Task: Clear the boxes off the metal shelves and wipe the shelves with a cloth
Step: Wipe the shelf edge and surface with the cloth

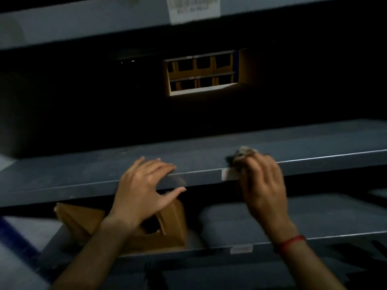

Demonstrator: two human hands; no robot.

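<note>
A blue-grey metal shelf (88, 176) runs across the middle of the head view. My left hand (142, 189) lies on its front edge with the fingers spread over the top and the thumb below the lip. My right hand (262, 185) grips a dark, crumpled cloth (240, 155) and holds it against the shelf's front edge, right of centre. An open brown cardboard box (171, 225) sits on the shelf below, partly hidden behind my left wrist.
Another metal shelf (104, 24) with a white paper label (193, 9) hangs above. Through a gap at the back, distant racks with brown boxes (201, 72) show. The lower shelf (314, 218) extends right. A small white tag (240, 249) is on its edge.
</note>
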